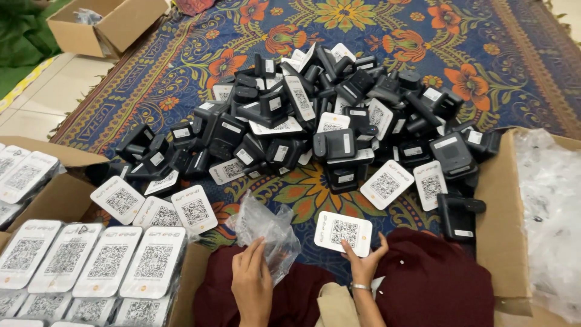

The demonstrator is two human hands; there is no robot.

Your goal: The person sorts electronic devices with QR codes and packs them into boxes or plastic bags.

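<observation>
Nearest the camera, the person sits on the floor with dark red cloth over the knees. The left hand pinches the edge of a crumpled clear plastic bag between thumb and fingers, the bag standing up loosely above the lap. The right hand holds a white device with a square code panel, its fingers spread under and around the lower edge; a metal bracelet sits on that wrist. Bag and device are near each other but apart, so the step in hand looks like bagging: one unit is picked up and its sleeve is ready, not yet opened. The next move would likely call for parting the mouth of the bag with the left fingers and sliding the device in squarely, since the film is limp and could fold shut.

To the left, a cardboard box holds rows of wrapped white units, face up, side by side. To the right, another carton holds a heap of clear bags.

Further out, a few loose white units lie on the patterned rug, and behind them a large pile of black devices lies jumbled. At the far left corner stands an open brown box.
</observation>
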